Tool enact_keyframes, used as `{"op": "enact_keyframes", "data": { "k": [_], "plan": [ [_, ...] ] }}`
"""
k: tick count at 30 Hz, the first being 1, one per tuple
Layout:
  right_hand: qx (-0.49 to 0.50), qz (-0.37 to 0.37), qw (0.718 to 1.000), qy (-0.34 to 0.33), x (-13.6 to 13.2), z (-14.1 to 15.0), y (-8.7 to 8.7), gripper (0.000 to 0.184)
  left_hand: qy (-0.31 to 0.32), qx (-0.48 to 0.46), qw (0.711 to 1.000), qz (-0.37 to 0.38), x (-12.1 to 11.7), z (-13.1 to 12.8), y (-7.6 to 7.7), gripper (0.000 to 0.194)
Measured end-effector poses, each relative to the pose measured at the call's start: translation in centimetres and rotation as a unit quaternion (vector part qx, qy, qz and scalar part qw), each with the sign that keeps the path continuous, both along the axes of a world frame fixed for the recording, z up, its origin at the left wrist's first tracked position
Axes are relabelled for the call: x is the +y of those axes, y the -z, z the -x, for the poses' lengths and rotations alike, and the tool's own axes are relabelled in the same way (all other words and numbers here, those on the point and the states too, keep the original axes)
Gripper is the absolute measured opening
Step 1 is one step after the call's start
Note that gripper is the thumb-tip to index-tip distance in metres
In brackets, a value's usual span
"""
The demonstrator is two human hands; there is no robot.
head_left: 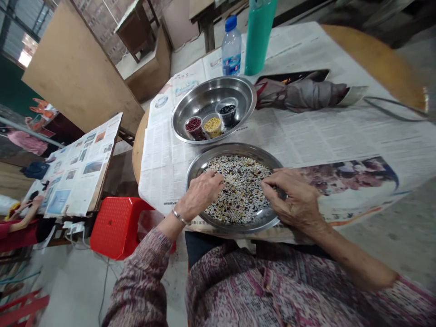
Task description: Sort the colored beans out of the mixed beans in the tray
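Note:
A steel basin (235,227) at the table's near edge holds a mix of white rice-like grains (238,190) with black, yellow and dark red beans among them. Over its left side is my left hand (203,190), fingers curled together at the grains; whatever they hold is too small to see. My right hand (294,197) reaches across the right rim, thumb and forefinger pinched close to the grains, their contents hidden. Just beyond, a second steel basin (199,97) contains small clear cups: one of red beans (194,126), one of yellow beans (212,125), one of black beans (227,111).
Newspaper (163,168) covers the round table. At the back stand a water bottle (231,47) and a green bottle (260,38), with a folded grey umbrella (306,94) to their right. A red stool (117,225) is at left, near another table (81,168) where a person's hands rest.

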State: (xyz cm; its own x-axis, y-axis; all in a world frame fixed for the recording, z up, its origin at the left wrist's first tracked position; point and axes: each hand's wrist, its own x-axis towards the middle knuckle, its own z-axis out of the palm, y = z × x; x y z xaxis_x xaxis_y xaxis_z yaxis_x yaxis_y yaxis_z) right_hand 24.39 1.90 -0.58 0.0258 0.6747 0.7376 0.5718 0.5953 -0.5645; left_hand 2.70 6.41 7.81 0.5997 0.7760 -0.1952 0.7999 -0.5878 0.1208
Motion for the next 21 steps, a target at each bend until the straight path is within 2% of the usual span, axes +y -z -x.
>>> {"op": "enact_keyframes", "data": {
  "k": [1, 2, 4, 6, 9, 13, 17, 21],
  "plan": [
    [0.003, 0.003, 1.000, -0.001, 0.0, 0.0, 0.0, 0.017, -0.002, 0.010, 1.000, -0.001, -0.9, 0.6, -0.6, 0.020],
    [0.007, 0.006, 1.000, 0.000, 0.0, 0.0, 0.0, 0.016, -0.010, 0.019, 1.000, -0.011, -1.7, 1.0, -1.1, 0.027],
    [0.016, 0.011, 1.000, 0.001, 0.0, 0.0, 0.0, 0.015, -0.033, 0.043, 0.999, -0.006, -3.3, 1.5, -1.8, 0.055],
    [0.019, 0.015, 1.000, -0.001, 0.0, 0.0, 0.1, 0.015, -0.048, 0.066, 0.996, 0.019, -4.5, 1.5, -1.9, 0.062],
    [0.015, 0.006, 1.000, -0.001, 0.0, 0.1, 0.0, 0.016, -0.055, 0.033, 0.996, 0.059, -5.3, 0.7, -0.9, 0.044],
    [0.006, -0.004, 1.000, 0.002, 0.0, 0.1, 0.0, 0.016, -0.059, -0.100, 0.989, 0.095, -4.4, -1.0, 1.4, 0.027],
    [0.003, -0.007, 1.000, 0.013, 0.1, 0.1, 0.3, 0.016, -0.051, -0.211, 0.975, 0.057, -2.3, -3.2, 3.1, 0.020],
    [0.002, -0.017, 1.000, 0.013, 0.2, 0.2, 0.4, 0.015, -0.016, -0.264, 0.964, 0.003, -1.3, -3.7, 3.0, 0.019]
  ]
}}
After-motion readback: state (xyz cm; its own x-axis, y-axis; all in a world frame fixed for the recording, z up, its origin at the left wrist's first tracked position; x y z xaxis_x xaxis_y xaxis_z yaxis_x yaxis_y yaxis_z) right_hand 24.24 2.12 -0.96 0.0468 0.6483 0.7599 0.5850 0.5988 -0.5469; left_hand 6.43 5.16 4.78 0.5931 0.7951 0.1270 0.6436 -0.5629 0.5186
